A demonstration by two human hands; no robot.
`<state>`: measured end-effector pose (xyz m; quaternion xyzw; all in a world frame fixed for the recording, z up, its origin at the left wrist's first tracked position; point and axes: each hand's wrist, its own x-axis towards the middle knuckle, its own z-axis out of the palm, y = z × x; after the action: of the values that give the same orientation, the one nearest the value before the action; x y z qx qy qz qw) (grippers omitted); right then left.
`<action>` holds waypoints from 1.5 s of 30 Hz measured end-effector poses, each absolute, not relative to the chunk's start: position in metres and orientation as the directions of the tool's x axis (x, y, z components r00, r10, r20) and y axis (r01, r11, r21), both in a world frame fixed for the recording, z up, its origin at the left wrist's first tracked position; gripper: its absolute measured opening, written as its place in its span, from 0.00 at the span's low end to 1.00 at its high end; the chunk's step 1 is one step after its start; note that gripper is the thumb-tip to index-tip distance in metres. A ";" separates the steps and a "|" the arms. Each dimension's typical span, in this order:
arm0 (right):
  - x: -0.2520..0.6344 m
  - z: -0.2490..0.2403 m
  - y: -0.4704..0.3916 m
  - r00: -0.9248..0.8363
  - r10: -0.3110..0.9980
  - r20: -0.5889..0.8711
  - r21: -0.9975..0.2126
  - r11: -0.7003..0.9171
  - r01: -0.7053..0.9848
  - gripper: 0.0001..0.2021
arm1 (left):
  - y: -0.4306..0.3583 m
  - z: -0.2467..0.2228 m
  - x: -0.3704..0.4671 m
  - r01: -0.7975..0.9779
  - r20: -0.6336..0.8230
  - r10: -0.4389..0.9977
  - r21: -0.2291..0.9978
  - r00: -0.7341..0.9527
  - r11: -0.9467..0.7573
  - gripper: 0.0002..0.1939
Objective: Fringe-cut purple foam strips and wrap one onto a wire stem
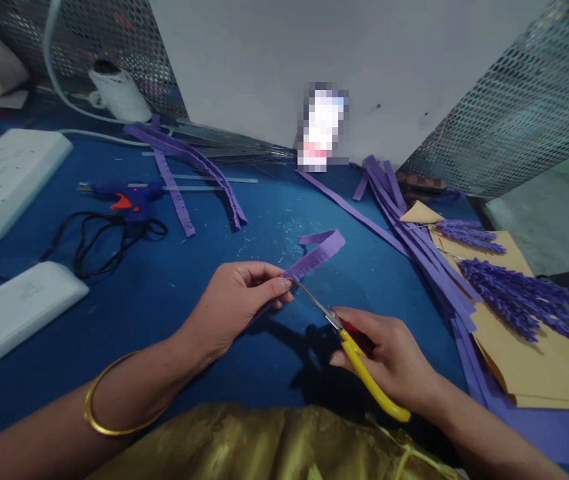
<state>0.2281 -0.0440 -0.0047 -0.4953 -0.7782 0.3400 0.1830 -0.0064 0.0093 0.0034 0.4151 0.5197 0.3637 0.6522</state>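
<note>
- Purple narrow strip with a nicked edge, paper or cloth [320, 257], sits in front of the person over the table, pinched between thumb and fingers of the left hand [239, 303]; its free end curls away beyond the fingertips.
- Yellow-and-red-handled metal scissors [353, 352] are gripped by the right hand [389, 343], with the slim blades reaching to the strip right beside the left thumb. Whether the blades are parted is hard to make out.
- This looks like fringing by small snips. Cutting with the tips alone, stopping short of the far edge, should leave an uncut band to hold the fringe together.
- Even spacing would come best from feeding the strip along a little per snip, pinching close to the cut so it stays taut.
- That left thumb is the main risk: its tip wants to sit behind the blade line.
- Pale slivers of offcut litter the glossy blue tabletop [139, 313] just beyond.
- Farther off, at left, dark purple frilled strips [214, 172] offer a guide for matching cut depth.
</note>
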 end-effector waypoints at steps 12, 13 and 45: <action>0.228 -0.007 -0.044 -0.452 0.891 -0.041 -0.693 0.301 0.655 0.13 | 0.008 0.003 -0.008 -0.051 -0.387 0.899 0.913 0.204 0.405 0.08; 0.228 -0.007 -0.044 -0.448 0.894 -0.033 -0.682 0.307 0.664 0.14 | 0.008 0.003 -0.007 -0.037 -0.391 0.899 0.913 0.198 0.405 0.08; 0.227 0.000 -0.044 -0.462 0.877 -0.134 -0.768 0.203 0.607 0.16 | 0.009 0.008 -0.007 0.048 -0.370 0.899 0.928 0.234 0.370 0.08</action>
<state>0.2267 -0.0436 -0.0002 -0.4902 -0.7569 0.3977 0.1693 -0.0074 0.0093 0.0084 0.4531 0.5227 0.3315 0.6415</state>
